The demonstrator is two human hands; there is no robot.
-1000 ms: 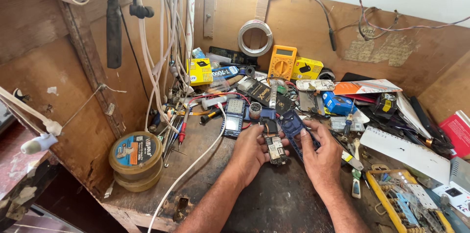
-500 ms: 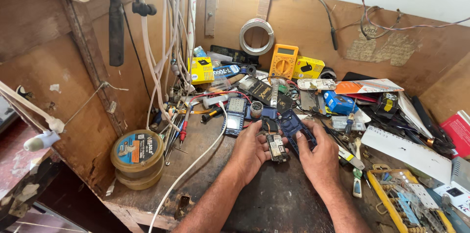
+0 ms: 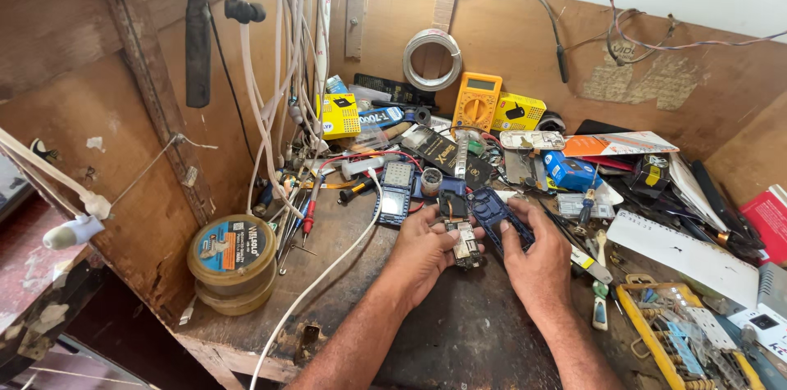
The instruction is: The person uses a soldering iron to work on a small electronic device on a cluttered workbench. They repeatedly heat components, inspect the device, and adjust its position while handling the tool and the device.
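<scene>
Bench centre: left grip (image 3: 422, 247) holds circuit board (image 3: 466, 244); right grip (image 3: 537, 263) holds phone shell (image 3: 502, 218) just right of it.
Behind: phone (image 3: 395, 192), further back multimeter (image 3: 476, 102) against the wall.
Left edge: tins (image 3: 233, 263), stacked.
Right: tray (image 3: 684, 345), ruler (image 3: 684, 255) behind it.
Wall: tape roll (image 3: 432, 60) above multimeter.

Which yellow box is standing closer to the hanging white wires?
The left yellow box, standing right beside the white cables. The other yellow box sits right of the orange multimeter.
</scene>
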